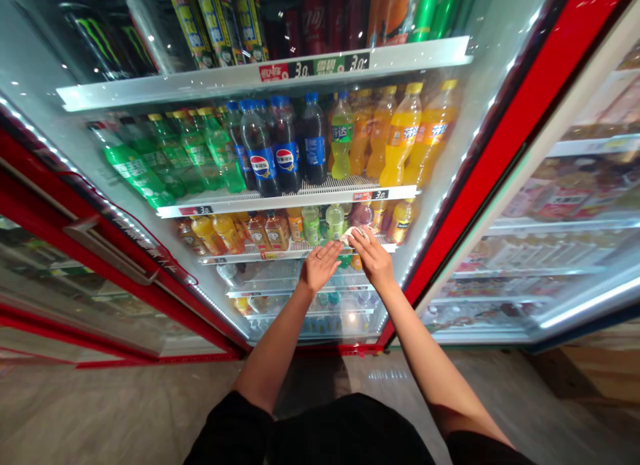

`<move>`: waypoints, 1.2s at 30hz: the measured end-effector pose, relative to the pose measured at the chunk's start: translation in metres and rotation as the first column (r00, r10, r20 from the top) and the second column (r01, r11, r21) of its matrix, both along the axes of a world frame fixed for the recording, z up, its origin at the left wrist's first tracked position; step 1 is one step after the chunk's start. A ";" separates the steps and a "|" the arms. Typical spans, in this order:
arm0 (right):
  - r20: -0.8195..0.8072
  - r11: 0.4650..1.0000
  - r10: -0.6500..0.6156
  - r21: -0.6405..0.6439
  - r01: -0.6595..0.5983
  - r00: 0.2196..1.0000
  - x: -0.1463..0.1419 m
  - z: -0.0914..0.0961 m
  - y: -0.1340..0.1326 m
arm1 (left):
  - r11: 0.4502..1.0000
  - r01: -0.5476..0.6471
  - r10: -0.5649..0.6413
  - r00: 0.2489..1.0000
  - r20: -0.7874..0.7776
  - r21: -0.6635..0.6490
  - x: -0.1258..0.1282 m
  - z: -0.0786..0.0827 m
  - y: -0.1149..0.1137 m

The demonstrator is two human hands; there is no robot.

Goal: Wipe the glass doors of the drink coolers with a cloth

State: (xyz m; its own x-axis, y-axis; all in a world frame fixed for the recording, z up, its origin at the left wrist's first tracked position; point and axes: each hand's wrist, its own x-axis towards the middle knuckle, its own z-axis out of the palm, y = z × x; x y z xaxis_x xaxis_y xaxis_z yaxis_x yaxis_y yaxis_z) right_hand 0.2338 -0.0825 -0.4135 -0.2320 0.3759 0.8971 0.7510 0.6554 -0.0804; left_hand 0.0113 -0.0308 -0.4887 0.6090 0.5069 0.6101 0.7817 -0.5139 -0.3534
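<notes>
A crumpled white cloth or tissue [354, 234] lies under the fingers of my right hand [376, 257], held against what looks like the glass front of a drinks cooler [435, 205]. Just left of the cloth is my left hand [320, 265], its fingers stretched out and close together, with a ring on one. I see nothing held in that hand. Behind both hands is a low shelf [295, 253] with small bottles, partly covered by the hands and cloth.
Cola bottles [286, 152], orange soda bottles [400, 138] and green soda bottles [200, 152] fill the shelf above, with cans [220, 25] higher up. At left is a door handle [110, 248] on a red frame. A second cooler [545, 225] stands at right.
</notes>
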 end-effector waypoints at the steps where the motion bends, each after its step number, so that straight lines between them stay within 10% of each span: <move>1: 0.038 1.000 0.030 -0.008 -0.030 0.999 0.003 0.003 0.001 | 1.000 0.007 -0.007 1.000 0.001 -0.005 0.000 -0.001 0.002; 18: -0.060 1.000 0.021 0.017 -0.020 0.998 0.015 0.003 0.000 | 0.987 -0.006 0.006 1.000 0.004 -0.161 -0.001 0.011 -0.004; 36: -0.228 0.946 -0.285 0.088 0.311 0.931 0.007 0.007 -0.007 | 0.980 0.070 -0.069 0.998 0.014 -0.188 0.001 0.023 -0.017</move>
State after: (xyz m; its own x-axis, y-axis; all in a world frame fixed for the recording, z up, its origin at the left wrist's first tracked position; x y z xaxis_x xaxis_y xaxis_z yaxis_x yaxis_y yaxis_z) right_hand 0.2405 -0.0894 -0.4069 0.0723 0.2843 0.9560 0.8878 0.4185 -0.1916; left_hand 0.0120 -0.0480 -0.4659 0.6425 0.5698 0.5124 0.7441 -0.6236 -0.2396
